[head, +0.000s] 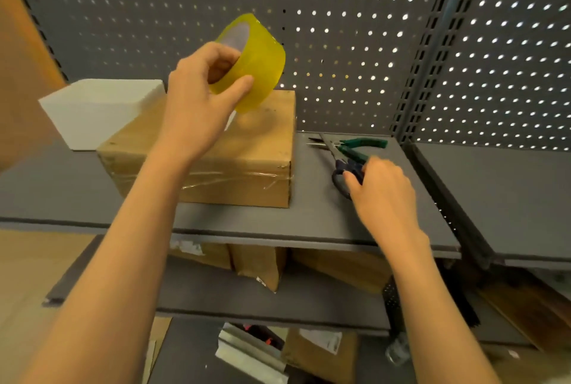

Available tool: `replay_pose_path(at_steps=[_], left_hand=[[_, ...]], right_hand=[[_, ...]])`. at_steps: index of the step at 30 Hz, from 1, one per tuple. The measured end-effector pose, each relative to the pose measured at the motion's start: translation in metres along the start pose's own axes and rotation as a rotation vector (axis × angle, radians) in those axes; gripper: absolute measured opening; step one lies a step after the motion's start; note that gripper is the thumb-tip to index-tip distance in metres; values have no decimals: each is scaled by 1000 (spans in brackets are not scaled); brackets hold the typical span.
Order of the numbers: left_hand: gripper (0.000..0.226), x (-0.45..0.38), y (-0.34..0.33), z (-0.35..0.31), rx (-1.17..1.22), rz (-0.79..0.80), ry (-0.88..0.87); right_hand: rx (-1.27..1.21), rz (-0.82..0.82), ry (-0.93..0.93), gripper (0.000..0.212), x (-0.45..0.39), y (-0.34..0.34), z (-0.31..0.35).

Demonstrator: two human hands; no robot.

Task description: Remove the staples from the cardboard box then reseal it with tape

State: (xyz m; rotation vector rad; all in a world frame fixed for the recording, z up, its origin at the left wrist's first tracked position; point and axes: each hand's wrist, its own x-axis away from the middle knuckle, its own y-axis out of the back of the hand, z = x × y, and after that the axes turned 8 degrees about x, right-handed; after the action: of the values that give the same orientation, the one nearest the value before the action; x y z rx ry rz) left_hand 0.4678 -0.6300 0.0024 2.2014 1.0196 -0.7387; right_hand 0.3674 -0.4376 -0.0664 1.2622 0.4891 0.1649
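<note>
A white block sits at the far left of the grey shelf, touching the cardboard box beside it (clear tape runs along the box's front edge). Above the box, the left hand holds a yellow tape roll in the air, fingers curled into its core and thumb on the outer face. Right of the box lie green-handled pliers and scissors; the right hand curls its fingers around the scissors' dark handles.

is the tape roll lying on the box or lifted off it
Lifted. The left hand grips the tape roll in the air above the box.
</note>
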Motion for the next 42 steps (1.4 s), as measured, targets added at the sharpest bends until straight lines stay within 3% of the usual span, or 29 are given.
replay_pose_path(at_steps=[6,14,19,23,26,31,37,42], left_hand=[[18,3,9,10,242,37,77],[19,22,8,-8,505,15,205],[27,38,12,-18,609,-26,273],[24,54,21,-30,616,-51,248],[20,67,35,-33,621,-37,216],[22,83,54,-32,569,-21,182],[17,91,58,-34,580,-7,215],[17,95,58,-38,591,17,230]], right_hand=[[115,13,-103,33,27,-15,9],[116,8,-60,39,31,-11,6],[-488,-263,144,30,32,33,39],[-571,-402,380,37,40,73,85],[-514,-366,486,45,44,80,107],[-468,-254,602,40,54,67,122],[-664,-273,610,27,62,61,121],[-758,-260,630,35,64,62,117]])
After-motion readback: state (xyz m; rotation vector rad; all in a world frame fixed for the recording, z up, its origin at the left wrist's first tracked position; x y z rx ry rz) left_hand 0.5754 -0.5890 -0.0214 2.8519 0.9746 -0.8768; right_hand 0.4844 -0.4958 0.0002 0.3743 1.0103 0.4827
